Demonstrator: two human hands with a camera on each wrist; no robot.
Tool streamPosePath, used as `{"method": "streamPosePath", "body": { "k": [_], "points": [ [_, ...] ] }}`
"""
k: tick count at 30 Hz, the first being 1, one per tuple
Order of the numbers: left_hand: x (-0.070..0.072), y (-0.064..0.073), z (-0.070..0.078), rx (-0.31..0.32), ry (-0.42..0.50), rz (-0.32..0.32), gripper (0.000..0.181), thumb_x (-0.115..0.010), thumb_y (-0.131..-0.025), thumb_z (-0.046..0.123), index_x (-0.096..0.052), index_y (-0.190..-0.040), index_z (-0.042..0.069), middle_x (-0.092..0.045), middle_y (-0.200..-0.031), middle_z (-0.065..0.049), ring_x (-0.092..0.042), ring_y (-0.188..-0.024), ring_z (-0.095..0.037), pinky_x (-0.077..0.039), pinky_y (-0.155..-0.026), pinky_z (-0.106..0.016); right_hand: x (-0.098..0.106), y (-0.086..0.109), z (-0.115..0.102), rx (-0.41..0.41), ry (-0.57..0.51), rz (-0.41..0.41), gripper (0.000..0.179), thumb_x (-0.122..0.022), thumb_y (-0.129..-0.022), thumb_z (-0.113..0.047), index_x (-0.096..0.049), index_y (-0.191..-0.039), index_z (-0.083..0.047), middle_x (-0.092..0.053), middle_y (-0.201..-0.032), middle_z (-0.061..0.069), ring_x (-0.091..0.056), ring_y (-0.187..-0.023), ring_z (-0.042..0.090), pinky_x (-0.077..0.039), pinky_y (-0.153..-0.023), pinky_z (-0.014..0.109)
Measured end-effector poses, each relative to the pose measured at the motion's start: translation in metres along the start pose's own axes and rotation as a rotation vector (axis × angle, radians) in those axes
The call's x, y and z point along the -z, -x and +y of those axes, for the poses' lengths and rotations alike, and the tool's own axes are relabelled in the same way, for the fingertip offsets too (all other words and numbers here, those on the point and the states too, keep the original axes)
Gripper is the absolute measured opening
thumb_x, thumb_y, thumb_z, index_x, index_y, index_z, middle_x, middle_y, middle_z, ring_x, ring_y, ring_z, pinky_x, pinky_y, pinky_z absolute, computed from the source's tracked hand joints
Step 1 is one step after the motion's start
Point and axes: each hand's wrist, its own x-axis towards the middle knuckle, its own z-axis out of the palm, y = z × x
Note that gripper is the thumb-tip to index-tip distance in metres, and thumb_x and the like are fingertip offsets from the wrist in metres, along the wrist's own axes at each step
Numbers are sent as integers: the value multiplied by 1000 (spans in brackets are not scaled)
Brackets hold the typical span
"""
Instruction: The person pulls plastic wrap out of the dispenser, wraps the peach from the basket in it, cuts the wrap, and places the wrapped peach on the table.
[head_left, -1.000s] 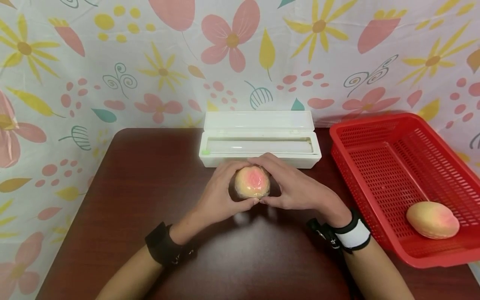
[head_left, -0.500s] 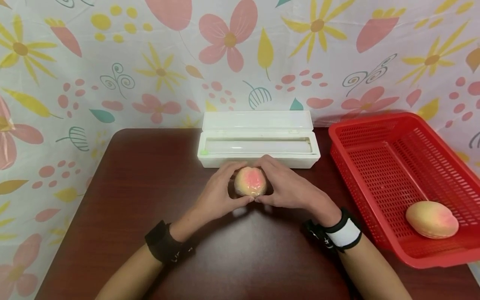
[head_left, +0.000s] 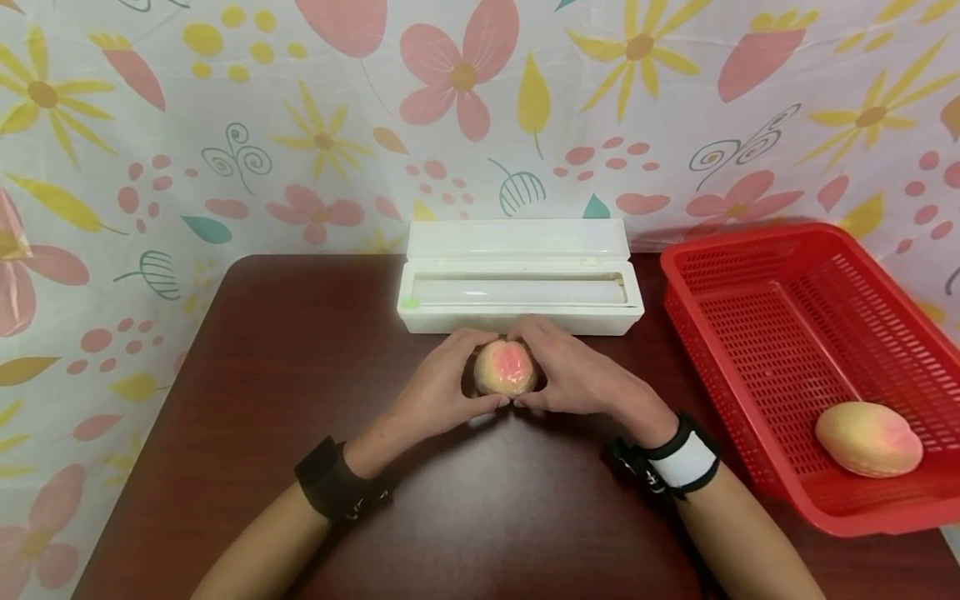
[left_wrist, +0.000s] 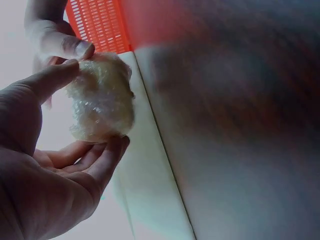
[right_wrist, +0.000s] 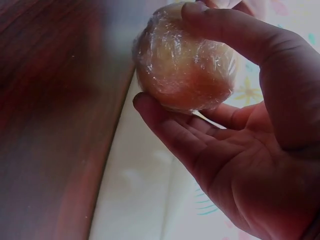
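Between both hands is a yellow and pink peach (head_left: 506, 368) wrapped in clear plastic film, held in front of the white box. My left hand (head_left: 444, 385) grips it from the left, thumb at the near side and fingers around the far side. From the right, my right hand (head_left: 573, 371) holds it the same way, the two thumb tips almost meeting. Crinkled, shiny film shows over the peach (left_wrist: 102, 100) in the left wrist view. In the right wrist view, thumb and fingers curve round the wrapped peach (right_wrist: 185, 62).
Behind the hands stands a white cling film box (head_left: 521, 322), its lid up and a roll (head_left: 517, 292) inside. To the right, a red plastic basket (head_left: 738, 417) holds another peach (head_left: 868, 439). The dark brown table (head_left: 300, 350) meets a flower-patterned cloth (head_left: 322, 108) at the back.
Both hands keep holding the wrapped peach. It has shifted only slightly, and the right hand and wrist have moved a little to the left. The box and basket stay in place.
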Motion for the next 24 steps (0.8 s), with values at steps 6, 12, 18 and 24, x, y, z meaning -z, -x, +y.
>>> {"method": "streamPosePath", "body": {
  "k": [6, 12, 18, 24],
  "points": [
    [-2, 0, -2, 31, -33, -45, 72, -94, -82, 31, -58, -142, 14, -61, -135, 1, -58, -122, -13, -52, -103, -34, -5, -2, 5, 29, 4, -17, 65, -94, -72, -14, -54, -122, -15, -53, -118, -3, -54, -108, 13, -52, -92, 33],
    [-1, 2, -1, 41, -37, -57, 71, -94, -83, 31, -59, -142, 13, -61, -134, 0, -59, -120, -15, -53, -102, -35, -8, -2, 5, 40, 18, -15, 64, -96, -72, -15, -54, -121, -15, -52, -117, -2, -55, -107, 12, -52, -92, 32],
    [-2, 1, -3, 47, -51, -73, 71, -93, -84, 30, -58, -142, 11, -60, -133, -1, -59, -119, -15, -54, -101, -35, -9, -1, 4, 44, 21, -9, 66, -97, -71, -16, -55, -122, -13, -53, -118, -1, -55, -107, 13, -53, -91, 33],
    [-2, 2, -2, 54, -56, -91, 71, -92, -85, 28, -56, -144, 9, -59, -137, -4, -59, -121, -16, -54, -102, -36, -10, -2, 5, 50, 39, -10, 66, -97, -72, -14, -55, -123, -11, -53, -119, 1, -55, -107, 13, -53, -91, 33]
  ]
}}
